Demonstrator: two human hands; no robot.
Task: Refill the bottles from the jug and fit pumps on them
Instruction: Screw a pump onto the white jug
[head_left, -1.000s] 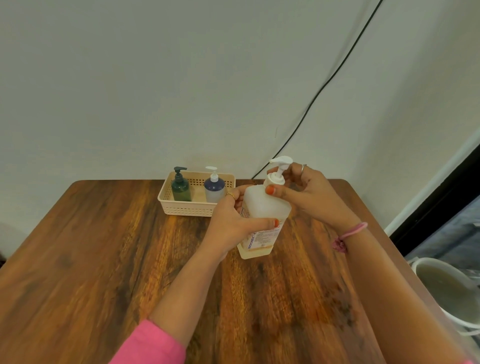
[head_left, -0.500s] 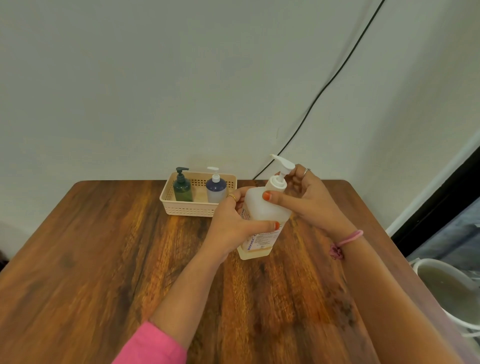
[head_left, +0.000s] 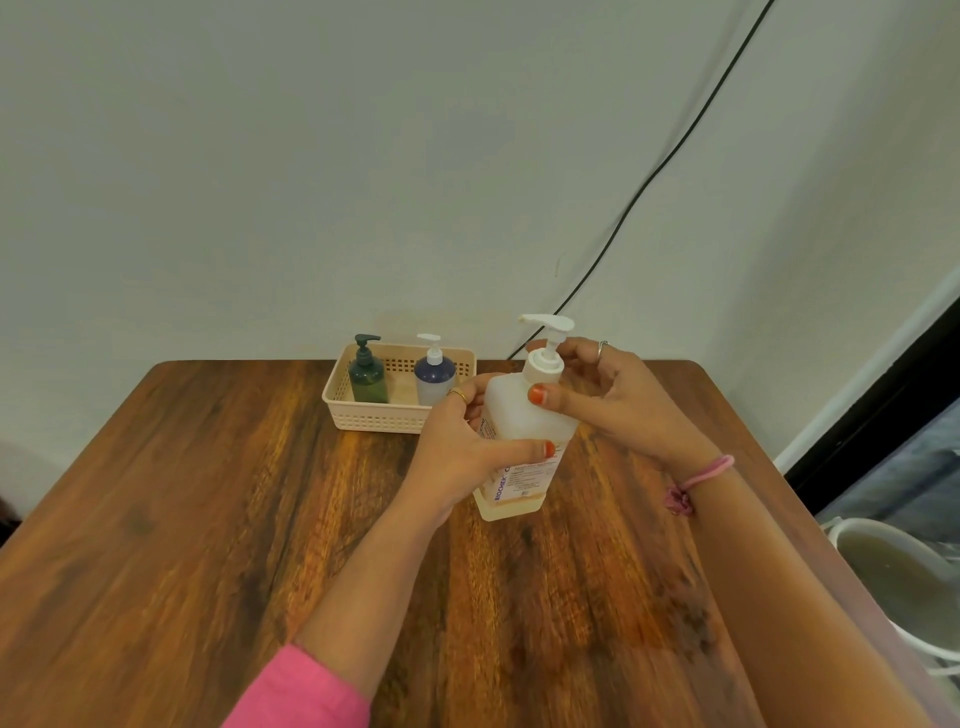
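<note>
A translucent white labelled bottle (head_left: 519, 415) stands on the wooden table (head_left: 208, 519) near its middle, with a little yellowish liquid at the bottom. My left hand (head_left: 462, 452) is wrapped around its body. A white pump (head_left: 545, 348) sits on its neck, nozzle pointing left. My right hand (head_left: 613, 400) pinches the pump's collar between thumb and fingers. Behind them a cream basket (head_left: 379, 415) holds a dark green bottle (head_left: 368, 376) with a dark pump and a blue bottle (head_left: 434, 376) with a white pump.
The table's back edge meets a pale wall, where a black cable (head_left: 665, 161) runs down behind the table. Past the table's right edge stands a white bucket (head_left: 893, 577) of cloudy liquid, below table height.
The pump head has turned on the bottle: its nozzle pointed right half a second ago and now points left. My right hand's fingers have shifted around the collar. My left hand keeps its grip.
</note>
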